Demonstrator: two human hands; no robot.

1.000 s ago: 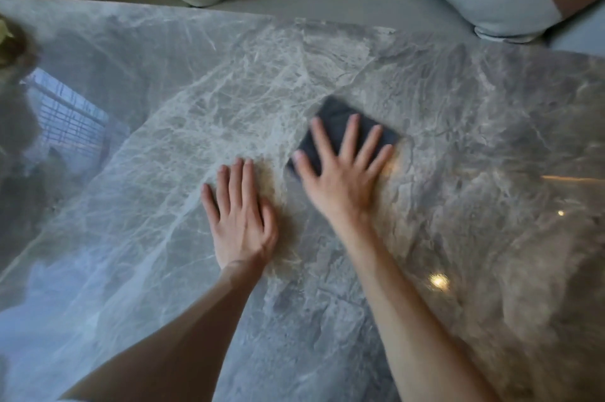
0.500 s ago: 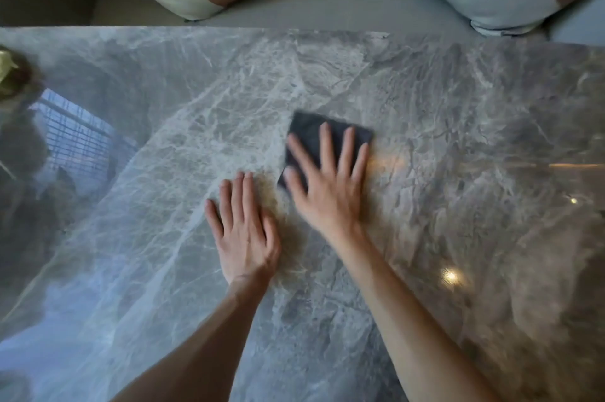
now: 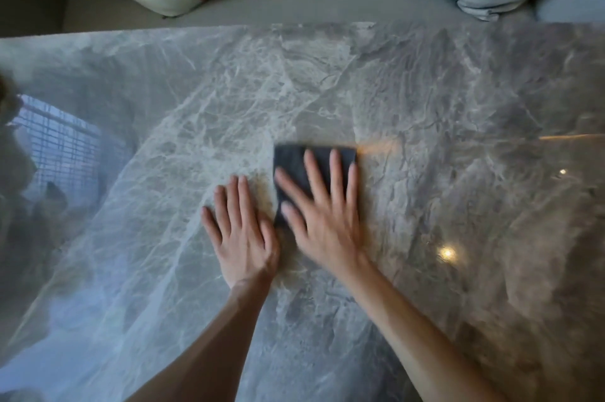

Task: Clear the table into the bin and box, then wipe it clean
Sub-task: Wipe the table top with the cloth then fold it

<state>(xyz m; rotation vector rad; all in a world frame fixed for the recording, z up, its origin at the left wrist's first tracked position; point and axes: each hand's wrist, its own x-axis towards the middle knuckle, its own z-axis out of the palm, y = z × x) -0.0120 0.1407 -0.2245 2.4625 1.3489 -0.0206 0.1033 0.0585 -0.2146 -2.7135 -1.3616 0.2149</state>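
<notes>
Head view: right hand (image 3: 322,224), fingers splayed flat on the dark cloth (image 3: 296,160) mid-table (image 3: 458,106), should press evenly through overlapping strokes, left hand (image 3: 242,234) bracing open-palmed beside it.

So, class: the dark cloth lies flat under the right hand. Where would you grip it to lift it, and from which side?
Pinch the cloth at its bare far-left corner, coming from above and the far side. It lies flat on the table, and the right hand covers its near part, so only that edge is free.
</notes>
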